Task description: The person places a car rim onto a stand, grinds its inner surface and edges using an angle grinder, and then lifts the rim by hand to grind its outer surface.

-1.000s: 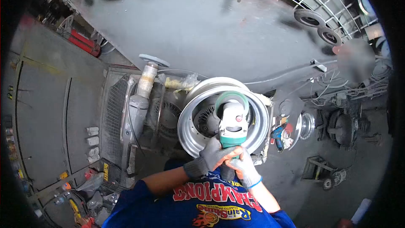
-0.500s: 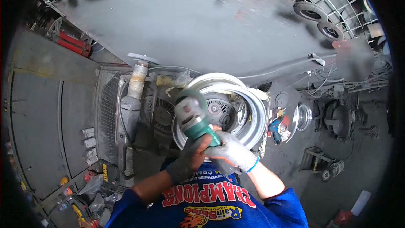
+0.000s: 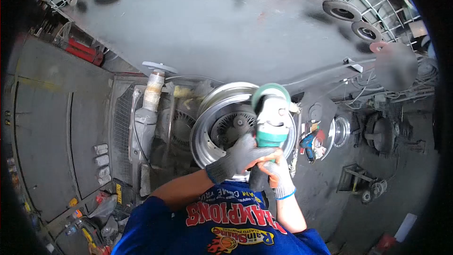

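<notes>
An angle grinder with a green disc at its head tilts over the right side of a silver wheel rim. My left hand, in a grey glove, wraps round the grinder's green body from the left. Just below, my right hand, in a pale glove with orange showing at the fingers, is closed on its dark rear part. The disc overlaps the rim's upper right edge in this view. Behind the first rim stands a second silver rim. A spoked wheel centre shows inside the opening.
A long grey machine with a wrapped shaft and disc stands at left. A blue power tool and another rim lie at right. A grey panel rises ahead, with discs hanging on a wire rack.
The grinder has swung from the rim's left side to its right side, both hands moving right with it. The wheel centre is now less covered.
</notes>
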Motion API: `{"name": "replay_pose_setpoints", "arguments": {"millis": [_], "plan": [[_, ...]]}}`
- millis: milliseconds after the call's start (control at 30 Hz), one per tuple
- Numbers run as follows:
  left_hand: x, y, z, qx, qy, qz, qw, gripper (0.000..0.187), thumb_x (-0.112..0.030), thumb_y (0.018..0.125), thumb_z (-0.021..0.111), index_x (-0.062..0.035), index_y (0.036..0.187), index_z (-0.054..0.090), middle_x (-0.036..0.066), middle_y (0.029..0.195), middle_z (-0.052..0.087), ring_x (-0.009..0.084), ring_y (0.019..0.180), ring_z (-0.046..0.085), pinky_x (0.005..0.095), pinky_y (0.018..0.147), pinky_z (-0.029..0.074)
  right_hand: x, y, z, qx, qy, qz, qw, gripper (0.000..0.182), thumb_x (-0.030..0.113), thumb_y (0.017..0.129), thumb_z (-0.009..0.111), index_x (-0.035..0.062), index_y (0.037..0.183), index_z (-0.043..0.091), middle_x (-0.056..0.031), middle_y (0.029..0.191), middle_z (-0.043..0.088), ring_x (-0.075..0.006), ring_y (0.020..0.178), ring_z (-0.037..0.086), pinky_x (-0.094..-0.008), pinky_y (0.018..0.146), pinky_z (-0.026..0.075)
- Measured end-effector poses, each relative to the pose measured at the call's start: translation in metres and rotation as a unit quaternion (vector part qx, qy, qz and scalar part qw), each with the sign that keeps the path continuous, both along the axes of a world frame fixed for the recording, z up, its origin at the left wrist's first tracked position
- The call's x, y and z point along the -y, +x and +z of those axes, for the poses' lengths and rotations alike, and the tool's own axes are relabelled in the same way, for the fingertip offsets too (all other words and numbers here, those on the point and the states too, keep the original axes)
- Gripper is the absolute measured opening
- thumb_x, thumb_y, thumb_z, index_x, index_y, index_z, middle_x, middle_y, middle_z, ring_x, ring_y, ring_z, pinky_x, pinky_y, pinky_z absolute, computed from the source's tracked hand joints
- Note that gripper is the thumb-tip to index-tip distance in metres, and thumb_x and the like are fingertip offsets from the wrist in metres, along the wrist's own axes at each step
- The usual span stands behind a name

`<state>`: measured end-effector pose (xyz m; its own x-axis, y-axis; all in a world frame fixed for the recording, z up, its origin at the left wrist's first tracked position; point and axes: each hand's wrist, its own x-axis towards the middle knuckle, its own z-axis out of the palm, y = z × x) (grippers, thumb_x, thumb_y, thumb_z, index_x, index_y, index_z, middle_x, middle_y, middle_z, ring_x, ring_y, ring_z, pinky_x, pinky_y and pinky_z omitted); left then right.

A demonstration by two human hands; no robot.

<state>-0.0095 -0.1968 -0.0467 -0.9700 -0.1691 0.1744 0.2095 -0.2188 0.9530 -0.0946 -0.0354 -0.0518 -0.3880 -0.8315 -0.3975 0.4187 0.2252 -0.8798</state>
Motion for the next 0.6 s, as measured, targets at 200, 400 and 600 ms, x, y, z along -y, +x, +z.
{"name": "replay_pose_setpoints", "arguments": {"millis": [200,400,600], "plan": [[-0.018,0.082,-0.02,0.183,0.308,0.122,0.926,0.059,-0.02,0.088,0.073,-0.0067,0.142,0.052,-0.001,0.112,0.063,0.0096,0.088,0.057,0.0242,0.078,0.048,0.056,0.013,0.032,-0.167,0.097,0.207,0.959,0.054,0.022,0.07,0.081,0.0017,0.115,0.061,-0.0177,0.096,0.071,-0.0315,0.089,0.07,-0.0405,0.077,0.054],[-0.017,0.103,-0.026,0.19,0.185,0.155,0.952,0.055,-0.027,0.096,0.065,-0.0055,0.144,0.049,0.003,0.128,0.057,0.012,0.101,0.056,0.0281,0.091,0.046,0.077,0.011,0.035,-0.281,0.158,0.36,0.876,0.058,0.042,0.07,0.077,0.0017,0.108,0.059,-0.0245,0.093,0.069,-0.0437,0.091,0.067,-0.0484,0.078,0.053],[-0.015,0.059,-0.025,0.178,0.275,0.094,0.94,0.044,-0.025,0.098,0.062,-0.0034,0.136,0.055,0.005,0.121,0.063,0.016,0.107,0.06,0.0327,0.097,0.046,0.043,-0.001,0.009,-0.248,0.157,0.223,0.929,0.053,0.034,0.071,0.079,0.0026,0.11,0.062,-0.0215,0.096,0.069,-0.0374,0.091,0.069,-0.0437,0.079,0.053]]}}
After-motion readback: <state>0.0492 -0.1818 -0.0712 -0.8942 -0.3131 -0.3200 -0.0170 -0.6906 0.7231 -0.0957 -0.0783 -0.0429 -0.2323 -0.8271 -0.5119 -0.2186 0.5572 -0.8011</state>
